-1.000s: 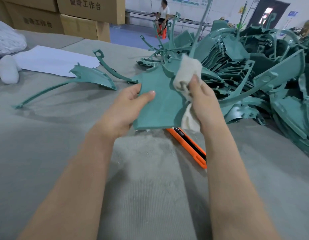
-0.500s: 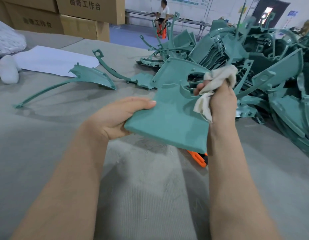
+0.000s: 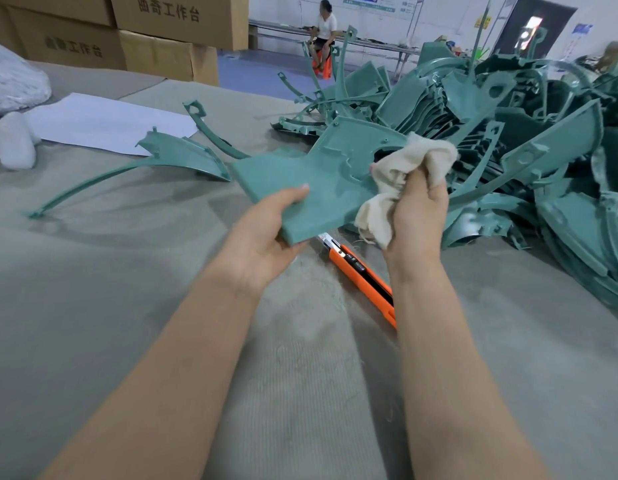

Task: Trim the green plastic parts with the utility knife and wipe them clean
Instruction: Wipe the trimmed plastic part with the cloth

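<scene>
1. Swung left since the earlier frame: part (image 3: 321, 181), held above the table (image 3: 127, 306) - more of the knife (image 3: 363, 275) uncovered beneath.
2. Left hand (image 3: 262, 237): curled round the part's near corner, thumb on top.
3. Right hand (image 3: 420, 216): clenched round rag (image 3: 415, 161), against the part beside its hole.
4. Pile (image 3: 508, 133) of parts - just behind, to the right.

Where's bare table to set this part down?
Bare mat lies left of the left hand, bordered by the lone curved part and the near edge. Crowded: the pile of green parts on the right, and the utility knife under the held part.
</scene>
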`<act>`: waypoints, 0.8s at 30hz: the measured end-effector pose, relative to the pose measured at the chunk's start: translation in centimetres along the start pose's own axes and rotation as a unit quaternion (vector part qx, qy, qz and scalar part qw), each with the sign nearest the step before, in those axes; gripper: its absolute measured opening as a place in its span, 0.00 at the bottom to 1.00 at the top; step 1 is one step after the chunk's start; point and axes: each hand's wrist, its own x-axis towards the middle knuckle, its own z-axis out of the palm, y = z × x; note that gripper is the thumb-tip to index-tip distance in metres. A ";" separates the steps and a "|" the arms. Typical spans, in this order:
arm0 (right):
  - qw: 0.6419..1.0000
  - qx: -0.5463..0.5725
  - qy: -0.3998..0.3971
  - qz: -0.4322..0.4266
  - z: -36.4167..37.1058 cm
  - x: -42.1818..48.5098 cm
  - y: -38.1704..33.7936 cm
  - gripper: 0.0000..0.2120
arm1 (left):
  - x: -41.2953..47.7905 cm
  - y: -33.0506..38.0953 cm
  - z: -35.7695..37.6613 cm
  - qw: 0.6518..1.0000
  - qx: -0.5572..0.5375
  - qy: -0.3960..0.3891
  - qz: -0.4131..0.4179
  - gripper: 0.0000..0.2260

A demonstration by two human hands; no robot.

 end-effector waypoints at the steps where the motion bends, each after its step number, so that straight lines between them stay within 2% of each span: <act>1: 1.000 -0.007 0.024 -0.003 0.0 0.0 0.0 0.12 | 0.1 0.0 -0.1 1.000 0.011 0.007 -0.002 0.05; 6: 0.994 0.028 0.106 -0.009 -1.5 1.0 -0.8 0.11 | 0.1 1.7 -1.5 0.997 0.081 0.007 -0.001 0.07; 11: 0.987 0.142 0.066 0.044 -3.7 1.9 -1.7 0.10 | 0.3 2.8 -3.0 0.991 0.123 0.053 -0.002 0.07; 13: 0.993 0.093 0.067 0.040 -3.7 1.9 -1.7 0.09 | 0.3 2.8 -2.9 0.990 0.125 0.066 0.003 0.08; 17: 0.998 -0.062 0.002 0.009 -3.4 1.8 -1.4 0.11 | 0.2 3.2 -3.2 0.985 0.153 0.070 0.030 0.11; 18: 0.994 -0.111 0.007 -0.010 -3.3 1.8 -1.1 0.11 | 0.1 3.3 -3.2 0.984 0.161 0.062 0.038 0.11; 21: 0.969 -0.217 0.110 -0.044 -3.3 2.3 -0.2 0.11 | -0.3 3.5 -3.0 0.981 0.179 0.032 0.066 0.09; 24: 0.973 -0.159 0.167 -0.008 -4.0 2.7 0.1 0.11 | -0.7 3.6 -2.7 0.977 0.199 0.012 0.073 0.08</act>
